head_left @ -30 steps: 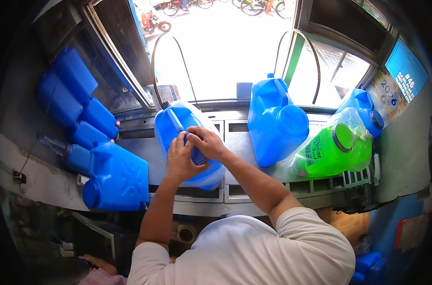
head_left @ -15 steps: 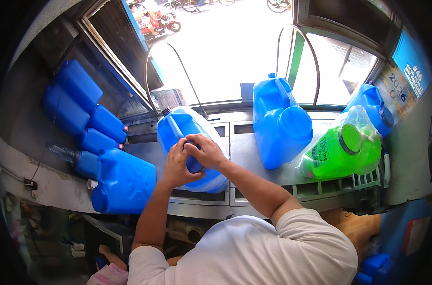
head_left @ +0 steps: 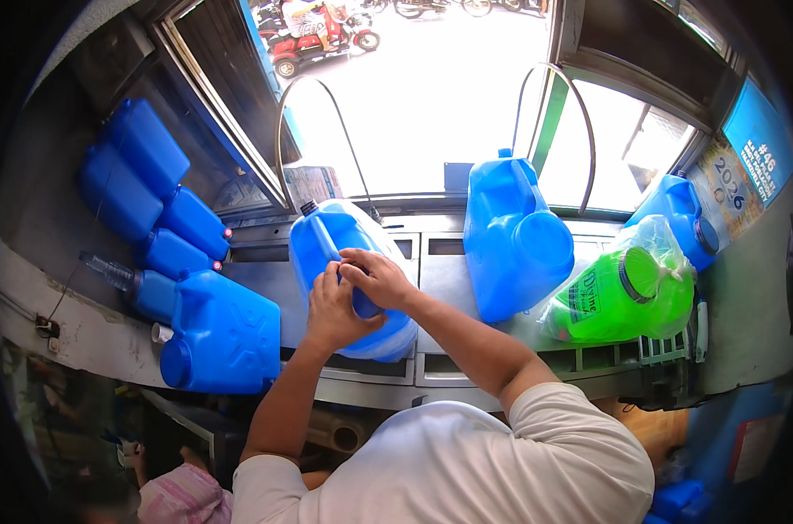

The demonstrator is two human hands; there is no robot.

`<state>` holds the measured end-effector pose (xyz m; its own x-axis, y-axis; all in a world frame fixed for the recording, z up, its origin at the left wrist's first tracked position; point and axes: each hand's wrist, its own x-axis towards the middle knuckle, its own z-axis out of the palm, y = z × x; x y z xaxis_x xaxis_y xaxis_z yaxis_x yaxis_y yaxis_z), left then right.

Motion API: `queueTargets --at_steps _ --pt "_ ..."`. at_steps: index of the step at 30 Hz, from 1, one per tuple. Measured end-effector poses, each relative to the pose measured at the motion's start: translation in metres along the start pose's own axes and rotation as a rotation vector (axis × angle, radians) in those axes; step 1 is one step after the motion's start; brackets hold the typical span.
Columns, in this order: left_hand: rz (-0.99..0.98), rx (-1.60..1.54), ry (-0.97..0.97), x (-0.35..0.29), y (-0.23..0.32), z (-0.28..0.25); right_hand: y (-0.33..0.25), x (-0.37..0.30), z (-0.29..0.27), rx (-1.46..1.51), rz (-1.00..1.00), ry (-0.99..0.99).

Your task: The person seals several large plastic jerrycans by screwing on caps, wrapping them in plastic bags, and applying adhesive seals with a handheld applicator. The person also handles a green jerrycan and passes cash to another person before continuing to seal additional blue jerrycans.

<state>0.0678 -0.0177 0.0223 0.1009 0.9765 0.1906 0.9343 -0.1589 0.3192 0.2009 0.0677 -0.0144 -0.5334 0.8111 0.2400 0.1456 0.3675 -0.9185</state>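
Note:
A blue water jug [head_left: 309,249] wrapped in clear plastic stands upright on the metal counter in front of me. Its wide dark blue cap [head_left: 364,304] sits on the near end. Around the cap's left side curl the fingers of my left hand [head_left: 337,313]. My right hand [head_left: 381,279] closes over the cap from the right, its fingers meeting those of the left. Between them they hide much of the cap.
Another blue jug [head_left: 511,240] stands to the right, beside a green jug [head_left: 623,293] in a clear bag. At the left are a large blue jug [head_left: 226,336] and several stacked blue containers [head_left: 139,188]. Curved hoses [head_left: 280,131] rise behind the counter [head_left: 440,288]. Someone in pink [head_left: 182,499] is at lower left.
Both hands stay around the cap with only a slight shift in their fingers. The view has tilted a little. At lower left the person in pink shows more, and outside a red three-wheeler has come into view.

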Motion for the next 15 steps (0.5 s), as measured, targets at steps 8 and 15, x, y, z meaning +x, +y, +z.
queueTargets --at_steps 8,15 --pt "0.326 -0.098 -0.123 0.006 -0.035 -0.016 -0.012 -0.026 0.002 -0.162 -0.074 0.098" --pt "-0.158 -0.43 0.473 -0.071 -0.034 0.069 -0.002 0.019 -0.004 0.06 0.013 -0.188"
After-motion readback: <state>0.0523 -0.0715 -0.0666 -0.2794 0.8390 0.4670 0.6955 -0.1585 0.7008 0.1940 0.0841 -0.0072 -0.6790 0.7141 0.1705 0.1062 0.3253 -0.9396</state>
